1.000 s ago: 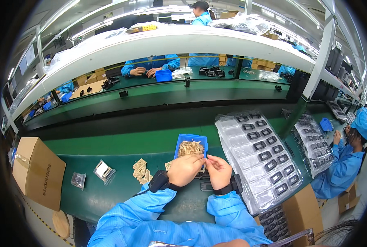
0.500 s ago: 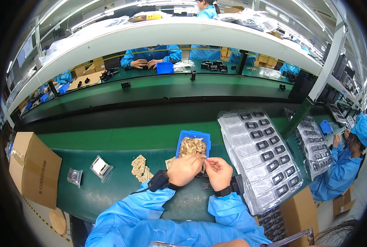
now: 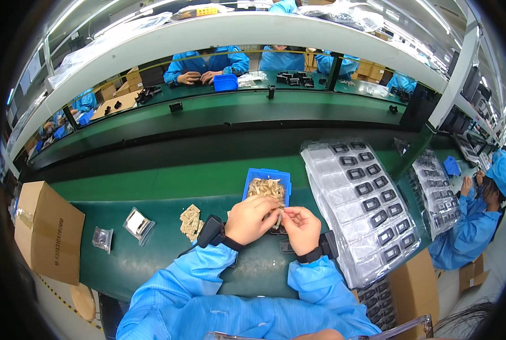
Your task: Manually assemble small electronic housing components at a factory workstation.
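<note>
My left hand (image 3: 253, 220) and my right hand (image 3: 303, 229) meet just in front of a blue bin (image 3: 287, 180). Their fingertips pinch a small tan piece (image 3: 279, 218), partly hidden by the fingers. Similar tan, shrivelled-looking pieces (image 3: 266, 187) fill the bin. Below the fingertips a small dark part (image 3: 278, 230) shows in part; I cannot make out whether it is held. Beside my right wrist lies a flat dark part (image 3: 286, 246). Left of my left hand is a pile of flat tan strips (image 3: 191, 222). Each wrist wears a black strapped device.
A large clear plastic tray (image 3: 338, 209) with rows of black frames lies to the right. Two small bagged items (image 3: 138, 225) and a cardboard box (image 3: 50, 232) stand left. A white shelf (image 3: 253, 28) spans overhead. Co-workers sit across and at right, near a green post (image 3: 414, 150).
The view has shifted slightly. My hands stay together by the bin, fingers still pinching; the left fingers now reach a little further over the bin's front.
</note>
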The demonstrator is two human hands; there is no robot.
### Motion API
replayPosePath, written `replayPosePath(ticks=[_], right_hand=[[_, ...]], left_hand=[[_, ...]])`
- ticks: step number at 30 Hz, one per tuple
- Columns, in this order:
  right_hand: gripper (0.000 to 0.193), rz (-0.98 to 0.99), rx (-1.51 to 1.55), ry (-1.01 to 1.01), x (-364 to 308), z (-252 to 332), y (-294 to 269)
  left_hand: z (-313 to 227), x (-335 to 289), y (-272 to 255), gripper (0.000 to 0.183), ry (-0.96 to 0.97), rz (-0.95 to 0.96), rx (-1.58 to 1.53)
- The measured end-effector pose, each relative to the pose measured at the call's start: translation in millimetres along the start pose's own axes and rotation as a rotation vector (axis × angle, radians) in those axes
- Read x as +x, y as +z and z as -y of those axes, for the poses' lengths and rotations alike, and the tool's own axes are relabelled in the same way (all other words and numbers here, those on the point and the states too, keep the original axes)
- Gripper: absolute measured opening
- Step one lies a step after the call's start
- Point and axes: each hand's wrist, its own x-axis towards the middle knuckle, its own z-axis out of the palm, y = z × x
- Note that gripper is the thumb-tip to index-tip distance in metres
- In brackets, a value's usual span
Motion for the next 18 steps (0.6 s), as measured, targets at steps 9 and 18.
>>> replayPosePath(ticks=[9, 18], right_hand=[[0.014, -0.018, 0.111, 0.071, 2.7, 1.8, -1.8], [0.012, -0.036, 0.022, 0.037, 0.9, -4.7, 1.0]], left_hand=[[1.5, -11.0, 2.8, 0.028, 0.308, 0.032, 0.313], [-5.3, -8.5, 0.3, 0.024, 0.298, 0.05, 0.32]])
